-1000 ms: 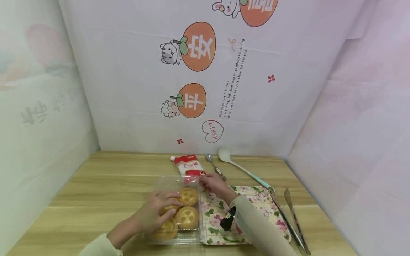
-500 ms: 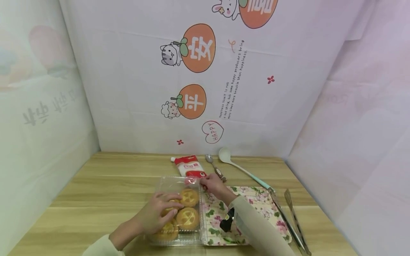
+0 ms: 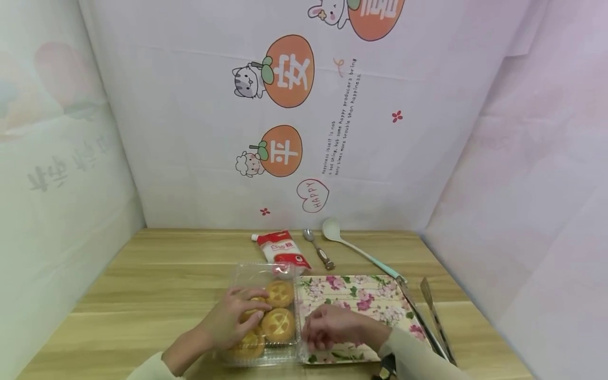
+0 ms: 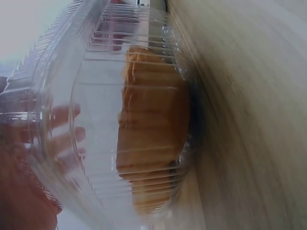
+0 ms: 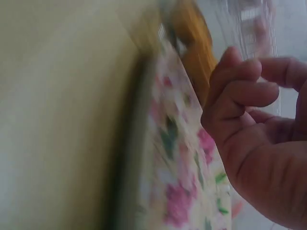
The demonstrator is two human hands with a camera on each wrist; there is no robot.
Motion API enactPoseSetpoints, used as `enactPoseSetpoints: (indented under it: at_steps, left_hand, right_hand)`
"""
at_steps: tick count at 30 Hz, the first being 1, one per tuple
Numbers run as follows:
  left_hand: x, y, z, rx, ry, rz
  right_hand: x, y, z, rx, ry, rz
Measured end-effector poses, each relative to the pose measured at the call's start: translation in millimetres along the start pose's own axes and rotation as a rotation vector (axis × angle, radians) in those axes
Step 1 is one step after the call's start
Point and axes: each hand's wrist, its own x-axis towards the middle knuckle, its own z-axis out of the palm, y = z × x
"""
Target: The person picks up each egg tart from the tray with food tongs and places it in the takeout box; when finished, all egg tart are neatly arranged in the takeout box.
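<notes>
My left hand (image 3: 235, 314) rests on top of a clear plastic clamshell box (image 3: 252, 272), fingers spread over its lid. Inside the box lie several round golden pastries (image 3: 278, 324), each with a pale pattern on top. The left wrist view shows a browned pastry (image 4: 151, 115) through the ribbed wall, and fingertips showing through the lid. My right hand (image 3: 330, 324) is over the left part of a floral tray (image 3: 380, 287), beside the box's right edge. In the right wrist view its fingers (image 5: 244, 93) are loosely bent, with nothing seen between them.
Behind the box lies a red and white bag (image 3: 282, 248) with a white cap. A small spoon (image 3: 319, 250) and a white ladle (image 3: 358, 248) with a mint handle lie nearby. Metal tongs (image 3: 436, 316) lie along the tray's right side. Printed cloth walls (image 3: 204, 158) enclose the wooden table (image 3: 157, 279).
My right hand has left the box's far right corner and come toward me along its right edge, over the tray. The left hand stays on the lid.
</notes>
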Motion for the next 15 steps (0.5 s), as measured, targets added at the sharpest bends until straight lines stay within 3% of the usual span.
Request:
enactPoseSetpoints:
  at_steps: [4, 15]
  left_hand:
    - [-2.1, 1.1, -0.2, 0.014, -0.006, -0.034]
    - [-1.0, 0.6, 1.2, 0.01, -0.004, -0.037]
  right_hand:
    - [-11.5, 7, 18, 0.114, -0.118, 0.051]
    - [-15.4, 10, 30, 0.087, -0.074, 0.023]
